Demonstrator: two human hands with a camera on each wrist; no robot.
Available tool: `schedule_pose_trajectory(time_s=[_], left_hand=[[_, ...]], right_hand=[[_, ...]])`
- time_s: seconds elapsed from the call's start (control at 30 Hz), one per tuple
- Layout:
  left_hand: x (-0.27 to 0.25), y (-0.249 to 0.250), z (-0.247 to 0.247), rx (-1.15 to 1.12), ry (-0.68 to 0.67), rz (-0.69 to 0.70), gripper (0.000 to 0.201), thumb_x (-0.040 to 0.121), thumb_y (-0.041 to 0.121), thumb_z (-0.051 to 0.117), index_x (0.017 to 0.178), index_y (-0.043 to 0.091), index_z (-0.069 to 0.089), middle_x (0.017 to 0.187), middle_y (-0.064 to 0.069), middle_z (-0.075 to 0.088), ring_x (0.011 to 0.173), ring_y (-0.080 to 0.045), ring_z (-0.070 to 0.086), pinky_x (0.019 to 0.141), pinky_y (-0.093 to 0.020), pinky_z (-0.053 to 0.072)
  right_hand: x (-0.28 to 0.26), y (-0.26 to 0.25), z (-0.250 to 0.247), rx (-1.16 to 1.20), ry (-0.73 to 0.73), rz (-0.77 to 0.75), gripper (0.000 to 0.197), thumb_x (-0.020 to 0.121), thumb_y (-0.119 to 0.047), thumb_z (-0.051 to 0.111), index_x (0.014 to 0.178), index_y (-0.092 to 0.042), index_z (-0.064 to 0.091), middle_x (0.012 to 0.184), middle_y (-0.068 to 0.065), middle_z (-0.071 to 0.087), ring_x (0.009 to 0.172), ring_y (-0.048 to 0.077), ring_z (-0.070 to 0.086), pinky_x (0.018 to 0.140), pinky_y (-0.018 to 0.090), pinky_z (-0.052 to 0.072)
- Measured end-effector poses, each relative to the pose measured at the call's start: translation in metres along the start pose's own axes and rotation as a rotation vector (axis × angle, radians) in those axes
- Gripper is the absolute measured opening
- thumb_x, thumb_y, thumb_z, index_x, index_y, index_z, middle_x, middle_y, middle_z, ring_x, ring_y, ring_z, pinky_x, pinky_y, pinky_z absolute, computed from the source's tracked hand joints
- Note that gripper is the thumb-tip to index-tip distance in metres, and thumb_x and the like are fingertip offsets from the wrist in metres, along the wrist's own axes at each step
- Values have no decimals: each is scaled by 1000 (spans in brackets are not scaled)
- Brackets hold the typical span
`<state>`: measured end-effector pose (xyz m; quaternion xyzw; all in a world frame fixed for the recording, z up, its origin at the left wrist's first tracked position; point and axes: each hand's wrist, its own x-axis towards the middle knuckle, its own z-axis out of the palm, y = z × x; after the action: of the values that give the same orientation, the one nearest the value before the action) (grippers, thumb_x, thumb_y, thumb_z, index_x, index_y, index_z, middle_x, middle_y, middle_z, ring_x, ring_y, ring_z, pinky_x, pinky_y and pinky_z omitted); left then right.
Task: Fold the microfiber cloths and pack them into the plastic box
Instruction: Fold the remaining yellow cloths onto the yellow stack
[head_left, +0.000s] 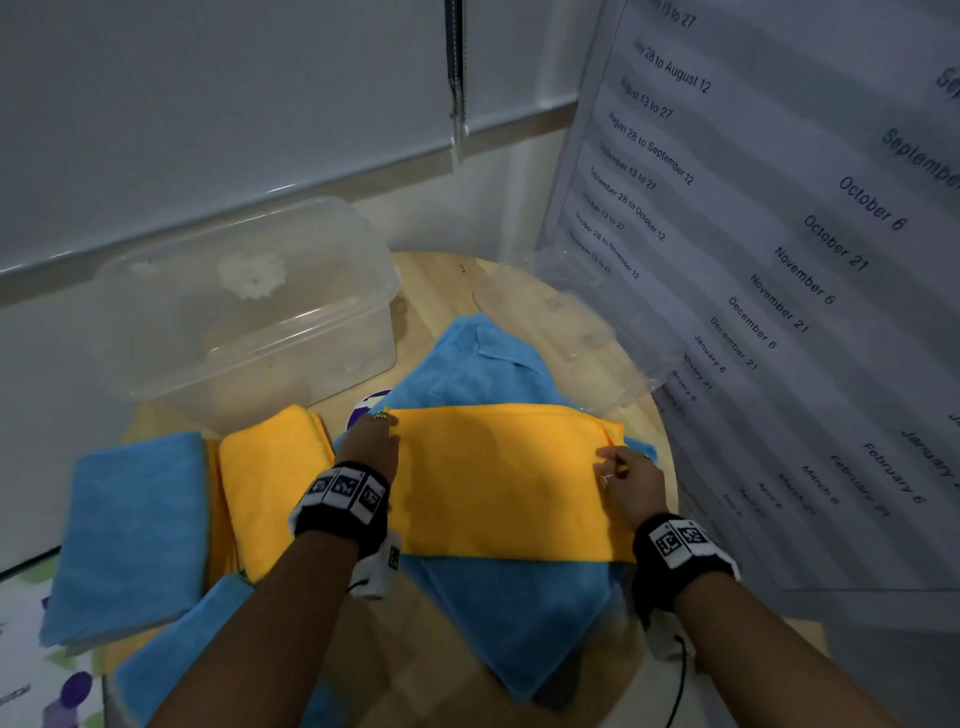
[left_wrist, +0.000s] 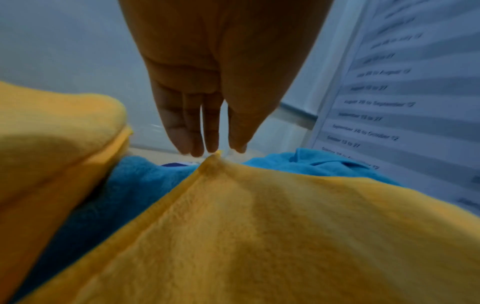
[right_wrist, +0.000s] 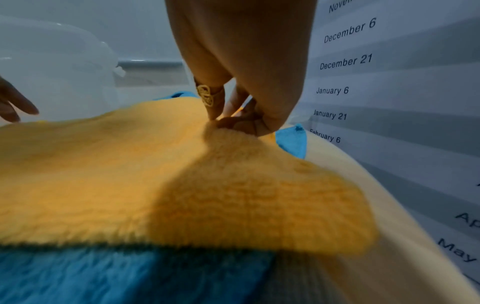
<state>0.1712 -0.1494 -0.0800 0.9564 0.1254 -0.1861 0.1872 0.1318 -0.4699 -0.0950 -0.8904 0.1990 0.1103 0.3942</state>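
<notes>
A yellow cloth (head_left: 498, 483), folded in half, lies across a spread blue cloth (head_left: 514, 613) in the middle of the round wooden table (head_left: 431, 280). My left hand (head_left: 376, 439) is at the cloth's far left corner. In the left wrist view that corner (left_wrist: 213, 162) peaks up between the thumb and nearly straight fingers (left_wrist: 197, 144) of my left hand (left_wrist: 221, 151). My right hand (head_left: 615, 465) pinches the far right corner with curled fingers (right_wrist: 215, 111). The clear plastic box (head_left: 291, 364) stands open at the back left.
Folded stacks sit at the left: a blue one (head_left: 135, 535) and a yellow one (head_left: 270, 478), with another blue cloth (head_left: 182, 649) in front. The clear lid (head_left: 587, 332) lies at the back right. A printed date board (head_left: 779, 260) stands close on the right.
</notes>
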Motion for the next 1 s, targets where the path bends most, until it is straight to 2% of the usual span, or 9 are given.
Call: schedule_pose_trajectory(time_s=[0.1,0.2,0.3,0.4,0.5,0.57,0.67,0.83,1.0], left_hand=[[24,1,8,-4,-43,-49,45,97,22,45,139,9,39,140,-17,37,125,-32,45,104,-38,36],[40,-3,10,-14,-89,-71,43,94,23,52,133,7,46,135,-17,43,118,-32,50,101,-38,41],[51,-9,8,-73,-57,-109,33,90,21,58,118,5,57,126,-19,52,111,-34,55,95,-41,45],[58,-13,10,-88,-34,-96,35,92,22,52,122,3,54,125,-21,53,113,-37,52,95,-41,44],[62,-13,6,-138,-7,-96,28,90,17,51,113,5,61,119,-20,58,107,-35,57,91,-38,46],[63,-12,3,-149,-9,-107,26,89,18,56,110,6,63,115,-16,61,105,-32,58,87,-35,46],[61,-10,1,-126,-14,-91,24,88,23,59,107,9,64,111,-13,65,103,-28,59,86,-33,46],[60,-7,0,-83,-85,-81,31,90,29,57,115,11,58,113,-12,63,106,-29,58,86,-33,44],[62,-8,-5,-108,-57,-129,24,93,20,48,111,12,62,112,-14,64,103,-29,59,85,-34,45]], right_hand=[[12,1,5,-50,-6,24,37,89,-13,60,126,-12,55,130,16,54,103,29,56,89,31,41],[17,4,9,-154,-92,12,53,91,-18,58,140,-16,39,149,9,34,129,28,42,103,34,35],[20,9,9,-199,-191,-5,60,94,-20,52,147,-18,25,158,-1,13,141,23,24,111,34,25],[25,15,8,-130,-84,-58,55,94,-11,47,146,-15,28,157,2,17,141,24,25,111,34,25],[39,22,7,32,144,-14,46,94,-13,49,140,-12,39,146,14,37,130,32,40,108,41,33],[50,24,6,66,195,68,38,94,-18,51,132,-10,49,132,18,51,118,35,50,101,43,41],[63,24,6,52,207,101,20,92,-13,52,104,-7,67,105,19,67,96,35,61,83,37,47],[69,28,9,96,204,133,17,93,-17,51,86,-14,66,85,17,69,84,34,62,75,33,47],[65,24,6,77,232,158,23,98,-18,44,97,-7,63,75,12,64,79,27,53,71,30,37]])
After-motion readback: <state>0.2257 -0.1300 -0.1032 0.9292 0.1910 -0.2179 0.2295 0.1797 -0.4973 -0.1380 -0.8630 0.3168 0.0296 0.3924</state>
